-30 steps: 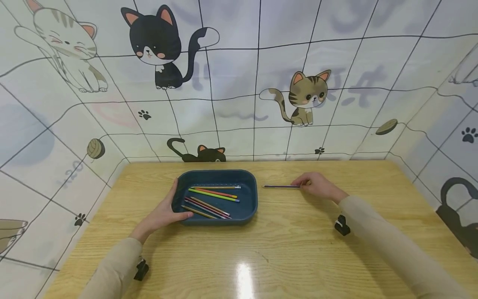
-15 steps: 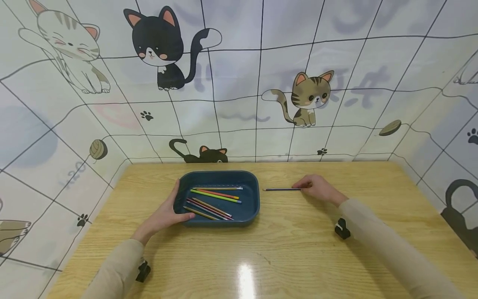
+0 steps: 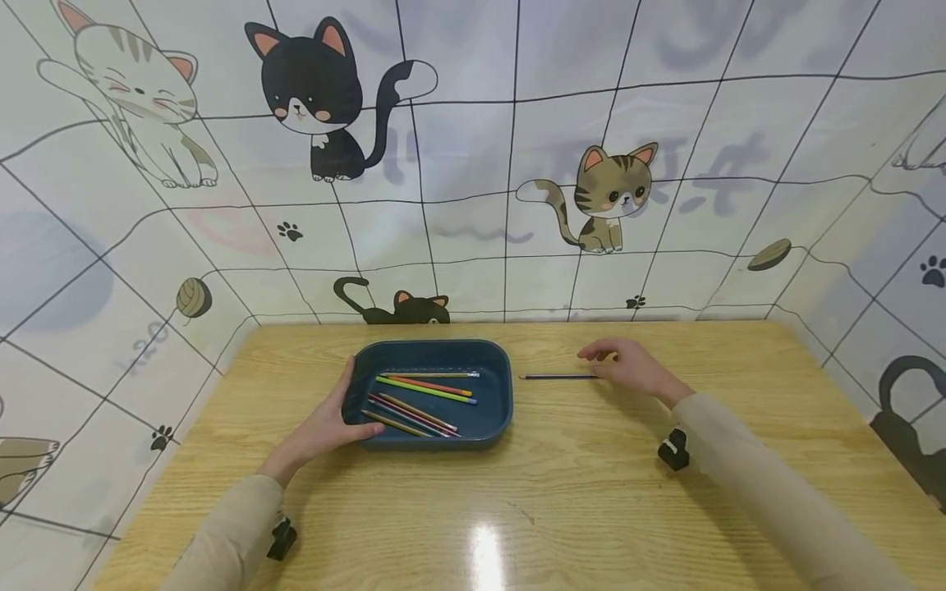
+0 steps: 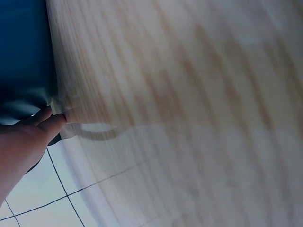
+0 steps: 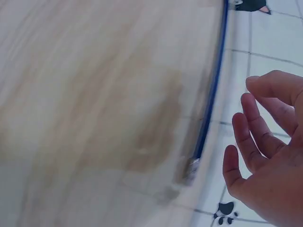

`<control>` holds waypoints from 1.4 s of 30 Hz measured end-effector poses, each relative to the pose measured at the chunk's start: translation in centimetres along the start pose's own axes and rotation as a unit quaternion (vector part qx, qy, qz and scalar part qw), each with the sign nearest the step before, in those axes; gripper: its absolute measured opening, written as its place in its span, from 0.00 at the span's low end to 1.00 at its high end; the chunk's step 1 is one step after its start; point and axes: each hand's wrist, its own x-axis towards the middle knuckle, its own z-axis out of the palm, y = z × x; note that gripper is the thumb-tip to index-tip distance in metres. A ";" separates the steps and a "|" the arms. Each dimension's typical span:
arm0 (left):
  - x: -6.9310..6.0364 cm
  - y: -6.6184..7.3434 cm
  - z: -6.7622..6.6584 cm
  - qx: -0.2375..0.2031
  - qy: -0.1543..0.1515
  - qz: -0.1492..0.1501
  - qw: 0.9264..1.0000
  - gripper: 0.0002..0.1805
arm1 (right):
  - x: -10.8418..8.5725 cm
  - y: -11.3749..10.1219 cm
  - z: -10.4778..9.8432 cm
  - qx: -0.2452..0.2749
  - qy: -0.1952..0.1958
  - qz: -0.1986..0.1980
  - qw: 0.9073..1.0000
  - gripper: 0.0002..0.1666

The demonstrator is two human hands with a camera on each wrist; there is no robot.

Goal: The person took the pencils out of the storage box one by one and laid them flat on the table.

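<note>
A dark blue rectangular tray [image 3: 488, 419] stands on the wooden table, with several coloured pencils [image 3: 424, 389] lying in it. My left hand [image 3: 325, 423] holds its left near corner, the thumb over the near rim and the fingers along the left wall. In the left wrist view only part of the tray [image 4: 23, 52] and the left hand [image 4: 28, 142] show. To the right of the tray a dark blue pencil [image 3: 557, 377] lies on the table. Over its right end is my right hand [image 3: 631, 368]. The right wrist view shows this hand [image 5: 265, 142] apart from the pencil [image 5: 215, 90], fingers loosely bent, holding nothing.
The wooden table [image 3: 591, 509] meets a white wall covering [image 3: 473, 230] printed with cats and grid lines at the back and sides. A small black device [image 3: 674, 450] hangs at the right wrist and another [image 3: 282, 538] at the left wrist.
My right hand has let go of the blue pencil, its fingers lifting and spreading while the pencil lies on the table. The left hand and tray stay in place.
</note>
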 end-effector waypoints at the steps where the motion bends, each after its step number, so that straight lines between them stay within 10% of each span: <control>1: 0.0 0.0 0.0 0.000 0.000 -0.001 1.000 0.66 | 0.0 -0.3 0.0 0.001 0.003 -0.005 1.000 0.16; 16: 0.1 -0.1 -0.1 0.011 -0.005 -0.005 1.000 0.67 | 0.8 -7.7 2.5 0.038 0.007 -0.133 0.990 0.15; 42: 0.1 0.0 -0.1 0.005 -0.006 -0.013 1.000 0.67 | 4.0 -14.2 8.9 0.127 -0.026 -0.202 0.971 0.14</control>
